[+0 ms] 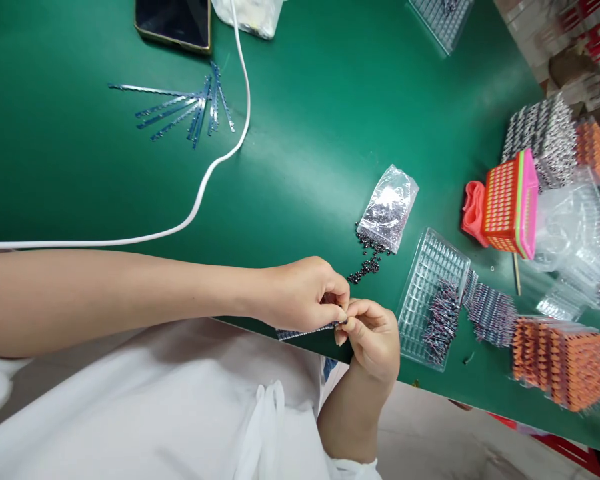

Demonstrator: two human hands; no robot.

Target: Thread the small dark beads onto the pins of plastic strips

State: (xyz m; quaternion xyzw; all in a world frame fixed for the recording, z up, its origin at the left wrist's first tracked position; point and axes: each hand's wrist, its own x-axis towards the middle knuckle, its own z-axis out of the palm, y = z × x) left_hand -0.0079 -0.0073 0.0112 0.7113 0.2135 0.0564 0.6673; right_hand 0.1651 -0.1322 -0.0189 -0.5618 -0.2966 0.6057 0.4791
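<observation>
My left hand (307, 293) reaches in from the left, its thumb and fingers pinched together at the table's front edge. Under it runs a thin grey strip with a dotted pattern (307, 331), partly covered by the hand. My right hand (373, 333) meets it from the right, also closed in a pinch. A tiny dark bead-like piece (344, 322) shows where the fingertips meet; its exact kind is too small to make out. Above the hands lie loose dark beads (366, 267) beside a clear plastic bag (390, 207) holding more beads.
To the right, a clear compartment tray (415, 300) bears a pile of thin dark pieces (443, 320). Past it are orange bundles (560, 360) and an orange basket (503, 200). A white cable (205, 183), blue strips (180, 110) and a phone (174, 23) lie at upper left.
</observation>
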